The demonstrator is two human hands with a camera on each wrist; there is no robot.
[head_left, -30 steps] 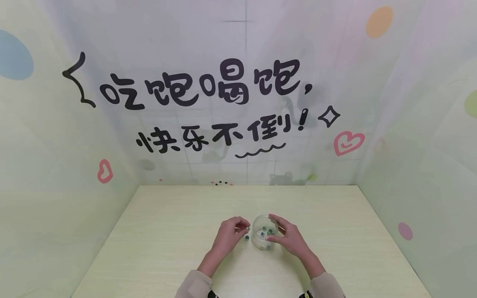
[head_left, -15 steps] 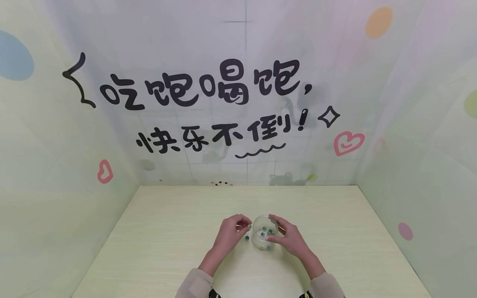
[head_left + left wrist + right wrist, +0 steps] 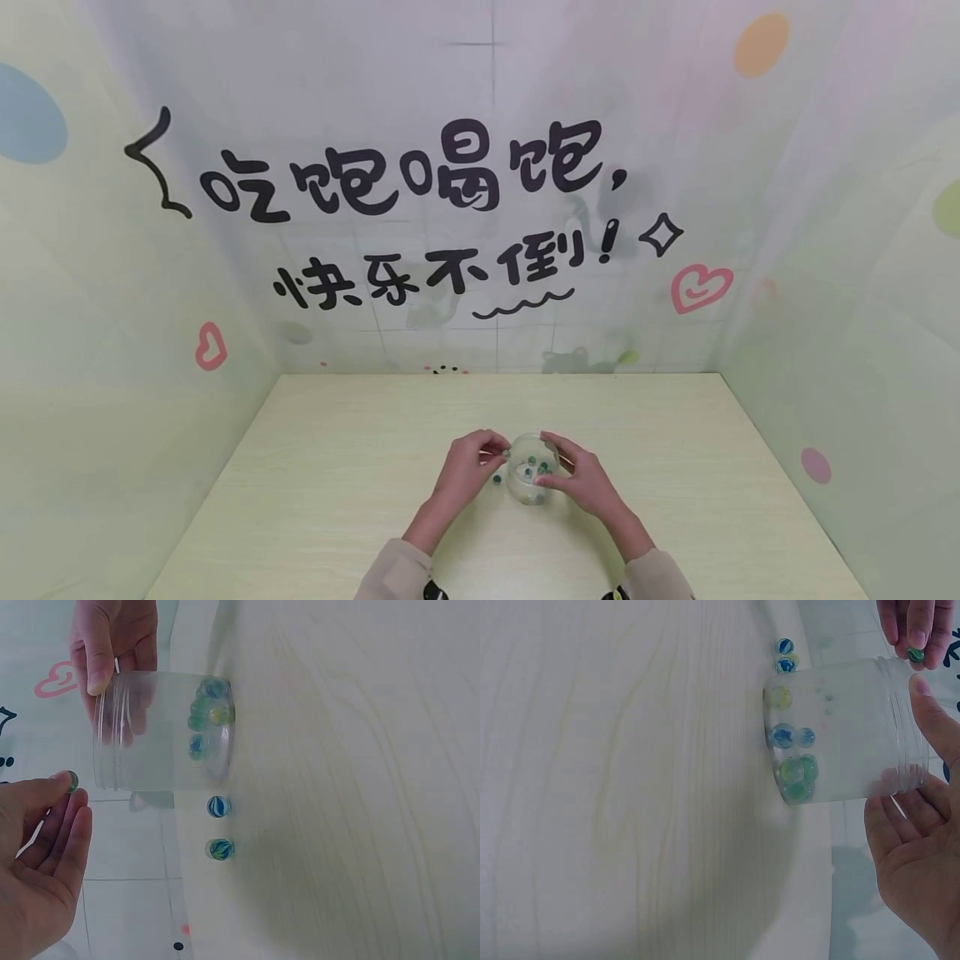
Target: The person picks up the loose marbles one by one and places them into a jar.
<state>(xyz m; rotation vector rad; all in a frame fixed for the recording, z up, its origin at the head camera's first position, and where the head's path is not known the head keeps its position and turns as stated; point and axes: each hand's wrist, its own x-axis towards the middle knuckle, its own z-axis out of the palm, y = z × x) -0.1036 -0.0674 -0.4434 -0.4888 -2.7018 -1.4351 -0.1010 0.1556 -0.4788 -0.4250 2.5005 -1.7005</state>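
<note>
Between thumb and fingertips my left hand (image 3: pixel 463 468) pinches a green glass marble (image 3: pixel 72 781), level with the mouth of a clear jar (image 3: pixel 161 769) and just left of it. The jar stands upright on the table, lidless, with several green, blue and yellowish marbles (image 3: pixel 783 736) on its bottom. My right hand (image 3: pixel 588 482) holds the jar near its rim, thumb on the near side and fingers behind. Outside the jar on its left, a blue-striped marble (image 3: pixel 218 806) and a green-blue marble (image 3: pixel 220 849) lie on the table.
The pale wood-grain table (image 3: pixel 337 500) is walled in at the back and both sides. Black lettering and coloured shapes are printed on the back wall (image 3: pixel 420 100).
My left hand has shifted slightly right and up with the pinched marble, to the jar's rim. The right hand and the jar have stayed in place.
</note>
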